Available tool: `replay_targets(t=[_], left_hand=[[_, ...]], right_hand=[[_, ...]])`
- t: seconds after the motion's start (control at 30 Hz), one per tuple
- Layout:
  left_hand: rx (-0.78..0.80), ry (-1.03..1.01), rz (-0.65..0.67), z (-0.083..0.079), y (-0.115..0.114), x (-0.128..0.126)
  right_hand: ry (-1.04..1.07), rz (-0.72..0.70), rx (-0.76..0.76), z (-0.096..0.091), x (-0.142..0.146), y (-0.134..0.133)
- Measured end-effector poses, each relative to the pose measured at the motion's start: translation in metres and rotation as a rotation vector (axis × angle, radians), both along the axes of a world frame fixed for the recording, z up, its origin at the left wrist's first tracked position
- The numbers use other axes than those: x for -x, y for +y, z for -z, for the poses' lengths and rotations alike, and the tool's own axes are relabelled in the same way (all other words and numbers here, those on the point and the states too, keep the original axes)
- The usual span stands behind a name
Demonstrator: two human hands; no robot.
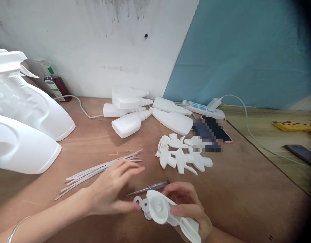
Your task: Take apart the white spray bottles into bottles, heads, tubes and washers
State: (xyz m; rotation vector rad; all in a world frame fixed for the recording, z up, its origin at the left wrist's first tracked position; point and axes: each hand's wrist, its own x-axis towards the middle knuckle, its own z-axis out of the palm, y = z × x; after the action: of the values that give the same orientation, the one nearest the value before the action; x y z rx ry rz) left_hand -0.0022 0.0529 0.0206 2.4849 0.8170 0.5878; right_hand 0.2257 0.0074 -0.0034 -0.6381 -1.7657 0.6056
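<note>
My right hand [193, 209] grips a white trigger spray head [159, 207], its round threaded opening turned toward me. To its left, my left hand [115, 189] is held over the table with fingers and thumb apart, nothing between them. The left thumb is close to several white ring washers [146, 206], partly covered by the spray head. Behind both hands lies a screwdriver [154, 186] with a clear handle. Thin white tubes [94, 170] lie in a loose bundle beyond the left hand. Several more white spray heads [182, 152] are piled farther back.
White empty-looking bottles [130, 123] lie by the wall. Large spray bottles [26, 145] stand at the left, near a dark sauce bottle [56, 84]. A power strip [205, 109] with a white cable and a phone [216, 128] are at the back right of the brown table [246, 189].
</note>
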Motion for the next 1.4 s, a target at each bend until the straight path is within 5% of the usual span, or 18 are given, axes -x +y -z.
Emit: replay_targets(t=[0.1,0.2,0.3,0.4,0.67,0.87,1.0,1.17,1.4], left_hand=[[0.226,-0.219,0.151,0.002,-0.012,-0.014],[0.538,-0.399,0.117,0.008,-0.015,-0.019],[0.718,-0.498,-0.024,0.012,-0.01,-0.015],[0.713,-0.524,-0.118,0.016,-0.002,-0.01],[0.897,-0.651,-0.218,0.024,0.007,-0.008],[1.206,-0.902,-0.405,0.036,0.01,-0.008],[1.408,-0.92,-0.499,0.032,0.008,-0.013],[1.533,-0.866,-0.488,0.028,0.006,-0.014],[1.6,-0.909,-0.412,0.034,0.009,-0.011]], right_hand=[[0.047,-0.132,0.103,-0.003,0.015,0.001],[-0.072,-0.224,0.028,-0.006,0.021,0.006],[-0.233,-0.118,0.011,-0.002,0.014,0.009],[-0.359,0.018,-0.008,0.005,0.001,0.007],[-0.554,0.211,0.014,0.001,-0.016,0.008],[-0.885,0.238,0.059,0.004,-0.024,0.016],[-0.733,0.208,0.029,0.003,-0.026,0.014],[-0.333,0.155,0.034,-0.023,-0.026,0.011],[0.065,0.33,-0.003,-0.061,0.013,0.006]])
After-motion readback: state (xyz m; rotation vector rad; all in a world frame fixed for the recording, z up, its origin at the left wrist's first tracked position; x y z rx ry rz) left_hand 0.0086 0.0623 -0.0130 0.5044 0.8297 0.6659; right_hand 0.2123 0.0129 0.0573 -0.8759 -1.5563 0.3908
